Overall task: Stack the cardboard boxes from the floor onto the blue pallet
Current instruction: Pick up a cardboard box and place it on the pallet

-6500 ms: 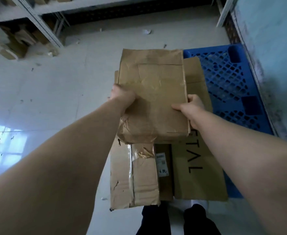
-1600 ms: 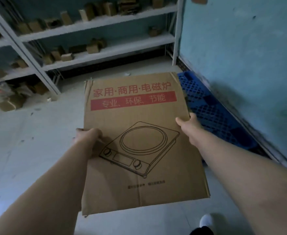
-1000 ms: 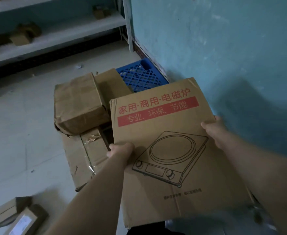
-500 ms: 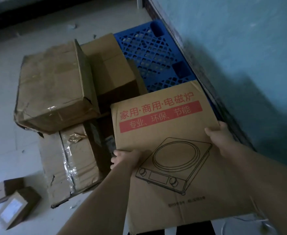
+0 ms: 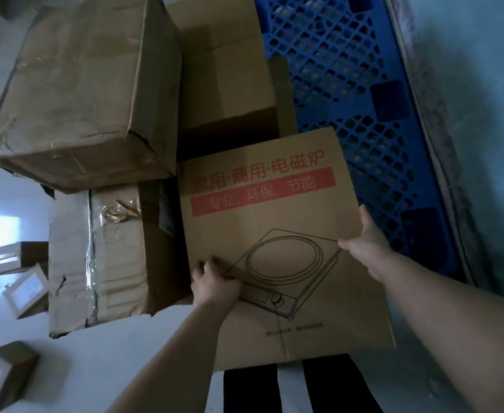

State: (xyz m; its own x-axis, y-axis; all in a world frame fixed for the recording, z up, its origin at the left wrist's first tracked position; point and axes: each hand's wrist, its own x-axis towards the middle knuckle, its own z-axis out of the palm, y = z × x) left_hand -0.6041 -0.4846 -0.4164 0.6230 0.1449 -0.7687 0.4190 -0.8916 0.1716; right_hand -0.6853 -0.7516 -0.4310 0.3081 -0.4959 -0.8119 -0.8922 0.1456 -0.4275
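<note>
A flat cardboard box (image 5: pixel 277 231) with red lettering and a line drawing of a cooker hangs in front of me, above the near end of the blue pallet (image 5: pixel 361 93). My left hand (image 5: pixel 213 283) grips its left edge and my right hand (image 5: pixel 365 245) grips its right edge. To the left stands a stack: a big worn box (image 5: pixel 78 90) on top, a taped crumpled box (image 5: pixel 101 254) below it, and a plain box (image 5: pixel 224 70) beside them at the pallet's left side.
A teal wall (image 5: pixel 483 144) runs along the pallet's right side. Small boxes (image 5: pixel 6 371) lie on the pale floor (image 5: pixel 110 365) at the lower left. My dark trouser legs (image 5: pixel 298 386) show below the held box.
One box went onto the stack, and I then turned to the pallet with the cooker box. Over the last second that box has come lower and closer to the pallet, both hands keeping hold.
</note>
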